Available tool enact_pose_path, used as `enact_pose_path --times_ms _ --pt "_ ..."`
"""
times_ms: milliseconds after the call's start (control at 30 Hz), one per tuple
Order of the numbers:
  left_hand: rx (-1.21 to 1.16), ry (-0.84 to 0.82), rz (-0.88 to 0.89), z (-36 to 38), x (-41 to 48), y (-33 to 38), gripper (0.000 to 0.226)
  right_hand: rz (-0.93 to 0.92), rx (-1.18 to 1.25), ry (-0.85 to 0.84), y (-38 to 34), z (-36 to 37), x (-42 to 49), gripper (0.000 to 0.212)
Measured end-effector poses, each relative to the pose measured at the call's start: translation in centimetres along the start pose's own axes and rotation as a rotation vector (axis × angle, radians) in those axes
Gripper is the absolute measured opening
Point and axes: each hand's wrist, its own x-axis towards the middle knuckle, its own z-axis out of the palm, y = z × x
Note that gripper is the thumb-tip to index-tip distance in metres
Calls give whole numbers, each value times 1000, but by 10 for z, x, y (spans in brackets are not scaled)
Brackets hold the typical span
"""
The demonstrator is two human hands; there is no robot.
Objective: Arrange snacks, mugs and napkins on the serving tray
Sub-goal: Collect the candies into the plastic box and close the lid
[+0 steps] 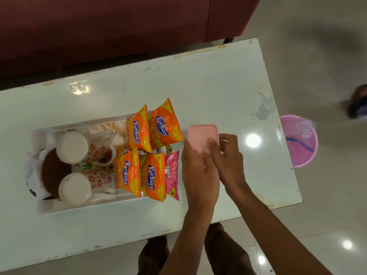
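A white serving tray (59, 209) lies on the table. It holds two upside-down white mugs (72, 146) with red flower print, white napkins (103, 132), a brown round mat (50, 171), several orange Kurkure packets (164, 126) and a pink Bingo packet (172, 173). Just right of the tray sits a pink lidded box (200, 133). My left hand (198, 175) and my right hand (228, 155) both rest on the box's near edge, with fingers curled over its lid.
The white glossy table (198, 82) ends close on the right. A pink bucket (299, 141) with a plastic bag stands on the floor beyond that edge. A dark red sofa (99, 26) runs along the far side. A person's foot (359, 102) shows at far right.
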Motion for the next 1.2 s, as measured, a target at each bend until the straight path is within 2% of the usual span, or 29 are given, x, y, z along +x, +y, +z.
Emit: enact_pose_path --times_ms 267,500,700,800,900,1000,1200 --pt "49 34 -45 6 11 -13 62 -70 -99 -13 16 8 10 18" --pt "203 63 -29 8 14 -12 71 -120 -157 -21 19 14 8 27" --pt "204 44 -51 13 14 -19 75 -136 -141 -28 20 15 9 28" --pt "213 50 -33 14 13 -21 83 -144 -132 -24 21 16 9 28" --pt "222 61 -19 15 12 -21 80 -145 -123 -21 23 16 9 28" --pt "279 34 -22 15 11 -18 88 -141 -98 -21 25 15 9 25" --pt "344 22 -37 20 5 -12 73 -168 -56 -57 27 11 10 26"
